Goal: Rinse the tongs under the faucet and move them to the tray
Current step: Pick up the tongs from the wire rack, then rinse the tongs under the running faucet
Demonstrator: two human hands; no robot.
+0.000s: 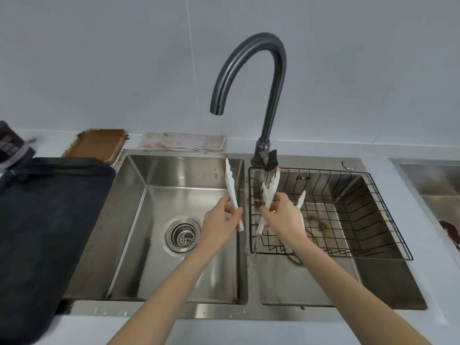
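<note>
Left hand [220, 221] pinches one tongs [232, 192], right hand [281, 215] grips maybe two more — faucet [249, 78] looks dry, so they'd reach the tray [39, 220] unrinsed.

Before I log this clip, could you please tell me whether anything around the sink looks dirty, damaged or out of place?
Yes: brownish stains mark the floor of the right steel basin beneath the black wire rack, and the folded pale cloth behind the sink is stained too. No water runs from the dark curved faucet.
</note>
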